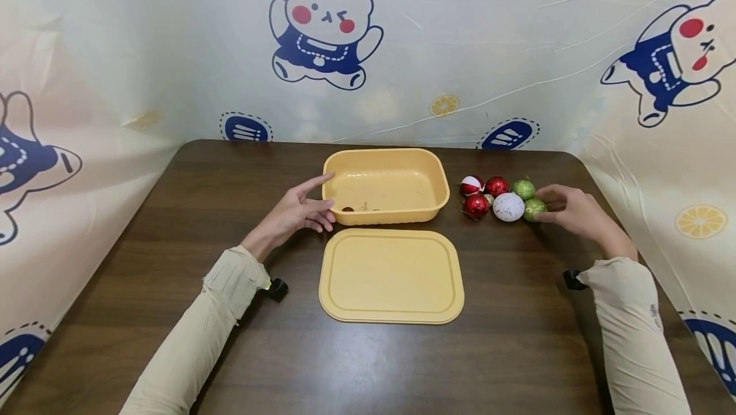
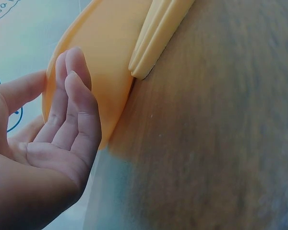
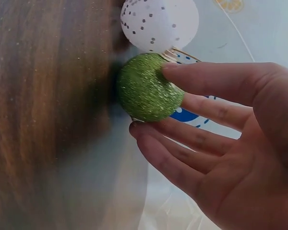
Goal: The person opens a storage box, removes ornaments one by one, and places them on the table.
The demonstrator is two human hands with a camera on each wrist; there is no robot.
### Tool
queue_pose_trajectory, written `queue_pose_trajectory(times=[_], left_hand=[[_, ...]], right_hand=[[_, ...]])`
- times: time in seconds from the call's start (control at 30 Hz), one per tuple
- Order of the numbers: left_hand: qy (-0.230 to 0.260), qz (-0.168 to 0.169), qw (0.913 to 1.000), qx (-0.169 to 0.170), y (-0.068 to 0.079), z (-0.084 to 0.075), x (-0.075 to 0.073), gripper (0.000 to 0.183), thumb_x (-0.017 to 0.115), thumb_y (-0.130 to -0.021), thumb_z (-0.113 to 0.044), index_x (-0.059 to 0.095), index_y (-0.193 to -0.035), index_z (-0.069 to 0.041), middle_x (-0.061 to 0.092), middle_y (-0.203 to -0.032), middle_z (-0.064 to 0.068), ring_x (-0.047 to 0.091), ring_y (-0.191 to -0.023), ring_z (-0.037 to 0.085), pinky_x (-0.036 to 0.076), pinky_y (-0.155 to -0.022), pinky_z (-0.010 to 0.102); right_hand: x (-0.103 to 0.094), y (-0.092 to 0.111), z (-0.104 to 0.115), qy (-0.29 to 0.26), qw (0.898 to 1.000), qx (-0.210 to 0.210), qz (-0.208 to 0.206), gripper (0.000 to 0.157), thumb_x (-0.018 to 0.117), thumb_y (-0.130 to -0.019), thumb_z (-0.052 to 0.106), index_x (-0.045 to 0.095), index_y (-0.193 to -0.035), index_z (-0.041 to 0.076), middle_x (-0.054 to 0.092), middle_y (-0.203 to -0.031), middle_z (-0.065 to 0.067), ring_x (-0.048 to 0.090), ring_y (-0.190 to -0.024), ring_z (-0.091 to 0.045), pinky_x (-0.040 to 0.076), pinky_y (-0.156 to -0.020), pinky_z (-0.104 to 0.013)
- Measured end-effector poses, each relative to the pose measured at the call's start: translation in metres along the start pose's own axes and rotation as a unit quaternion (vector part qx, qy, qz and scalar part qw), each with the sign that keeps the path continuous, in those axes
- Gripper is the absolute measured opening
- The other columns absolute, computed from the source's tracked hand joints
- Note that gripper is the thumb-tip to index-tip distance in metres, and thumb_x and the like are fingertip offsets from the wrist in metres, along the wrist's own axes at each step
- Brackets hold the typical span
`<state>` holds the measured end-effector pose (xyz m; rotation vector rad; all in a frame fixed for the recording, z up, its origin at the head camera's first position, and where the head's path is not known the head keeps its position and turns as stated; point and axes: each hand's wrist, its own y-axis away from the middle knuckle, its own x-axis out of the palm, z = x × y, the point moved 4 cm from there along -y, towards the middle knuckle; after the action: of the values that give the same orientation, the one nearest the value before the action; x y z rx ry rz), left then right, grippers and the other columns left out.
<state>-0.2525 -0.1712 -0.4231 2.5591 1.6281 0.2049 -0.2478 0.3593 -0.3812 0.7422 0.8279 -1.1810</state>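
Note:
My right hand (image 1: 577, 214) is at the right end of a cluster of Christmas baubles. Its thumb and fingers pinch a green glitter bauble (image 3: 149, 88), close beside a white speckled bauble (image 1: 508, 207). Behind it lies a second green bauble (image 1: 524, 189). Farther left are two red baubles, one at the back (image 1: 497, 186) and one nearer (image 1: 475, 206), plus a red-and-white one (image 1: 471, 185). My left hand (image 1: 293, 214) touches the left end of a yellow plastic box (image 1: 382, 216), fingers loosely bent. Small dark and gold bits show inside the box, partly hidden by its near wall.
A yellow lid (image 1: 391, 278) lies flat just in front of the box. Everything rests on a dark wooden table (image 1: 506, 338). A printed cloth (image 1: 414, 51) with cartoon bears hangs behind the table and along its sides.

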Motion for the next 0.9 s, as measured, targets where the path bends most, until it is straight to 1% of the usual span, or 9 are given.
queue_pose_trajectory(times=[0.2,0.27,0.4,0.5,0.63,0.73,0.77,0.8,0.9], left_hand=[[0.000,-0.001,1.0000,0.000,0.001,0.000,-0.001,0.072,0.067,-0.097,-0.021,0.029,-0.158,-0.024,0.072,-0.081,0.012,0.072,-0.069,0.025,0.060,-0.065,0.035],[0.000,-0.001,1.0000,0.000,0.000,0.000,-0.001,0.072,0.067,-0.097,-0.020,0.029,-0.158,-0.025,0.072,-0.081,0.012,0.072,-0.069,0.025,0.060,-0.064,0.035],[0.004,-0.001,1.0000,0.001,0.000,0.001,0.000,0.071,0.067,-0.097,-0.020,0.030,-0.158,-0.026,0.072,-0.080,0.012,0.072,-0.069,0.024,0.060,-0.063,0.035],[0.005,-0.001,1.0000,0.003,0.000,0.001,-0.001,0.070,0.066,-0.098,-0.019,0.031,-0.157,-0.027,0.072,-0.080,0.012,0.072,-0.069,0.024,0.059,-0.063,0.034],[0.008,0.000,0.9999,0.006,0.000,0.000,0.000,0.070,0.067,-0.097,-0.019,0.031,-0.157,-0.027,0.072,-0.079,0.012,0.072,-0.068,0.024,0.059,-0.062,0.034],[0.010,0.002,0.9999,0.007,-0.001,0.000,0.000,0.070,0.067,-0.097,-0.018,0.031,-0.157,-0.026,0.072,-0.079,0.012,0.072,-0.068,0.024,0.059,-0.062,0.035],[0.010,0.003,0.9999,0.007,-0.001,0.000,0.000,0.070,0.066,-0.098,-0.018,0.031,-0.157,-0.026,0.072,-0.079,0.012,0.072,-0.068,0.024,0.059,-0.062,0.035],[0.010,0.003,0.9999,0.007,-0.001,0.000,0.000,0.070,0.066,-0.098,-0.018,0.031,-0.157,-0.026,0.072,-0.079,0.012,0.071,-0.068,0.024,0.059,-0.062,0.035],[0.012,0.003,0.9999,0.006,0.000,0.001,-0.001,0.070,0.066,-0.098,-0.018,0.030,-0.158,-0.025,0.072,-0.079,0.012,0.071,-0.068,0.024,0.059,-0.062,0.035]], right_hand=[[-0.005,0.002,0.004,-0.001,1.000,0.000,0.001,0.055,0.079,-0.088,0.029,0.058,-0.130,0.000,0.065,-0.124,-0.025,0.064,-0.110,-0.041,0.053,-0.075,-0.027],[-0.007,0.002,0.006,0.002,1.000,-0.001,-0.008,0.054,0.078,-0.088,0.028,0.059,-0.130,0.000,0.065,-0.123,-0.025,0.065,-0.109,-0.041,0.052,-0.075,-0.026],[-0.012,0.003,0.012,-0.003,0.999,-0.013,-0.053,0.045,0.076,-0.090,0.021,0.060,-0.126,-0.001,0.067,-0.117,-0.027,0.066,-0.103,-0.041,0.048,-0.070,-0.014],[-0.014,0.004,0.020,-0.017,0.995,-0.017,-0.093,0.038,0.073,-0.092,0.019,0.061,-0.124,0.000,0.067,-0.116,-0.025,0.067,-0.102,-0.039,0.043,-0.067,-0.005],[-0.017,0.007,0.035,-0.024,0.991,-0.022,-0.132,0.034,0.069,-0.095,0.023,0.062,-0.123,0.005,0.067,-0.119,-0.021,0.066,-0.100,-0.029,0.040,-0.069,-0.002],[-0.017,0.009,0.049,-0.025,0.988,-0.038,-0.150,0.032,0.069,-0.095,0.022,0.063,-0.121,0.004,0.067,-0.117,-0.021,0.067,-0.098,-0.028,0.039,-0.072,-0.001],[-0.016,0.009,0.054,-0.022,0.987,-0.044,-0.153,0.031,0.069,-0.094,0.019,0.064,-0.120,0.003,0.068,-0.117,-0.021,0.067,-0.097,-0.029,0.039,-0.073,-0.001],[-0.015,0.009,0.058,-0.020,0.987,-0.050,-0.153,0.030,0.070,-0.094,0.017,0.064,-0.120,0.003,0.068,-0.116,-0.021,0.068,-0.097,-0.032,0.043,-0.075,-0.004],[-0.010,0.006,0.072,-0.011,0.987,-0.067,-0.143,0.029,0.070,-0.093,0.011,0.064,-0.120,0.002,0.068,-0.116,-0.022,0.068,-0.097,-0.039,0.056,-0.083,-0.026]])
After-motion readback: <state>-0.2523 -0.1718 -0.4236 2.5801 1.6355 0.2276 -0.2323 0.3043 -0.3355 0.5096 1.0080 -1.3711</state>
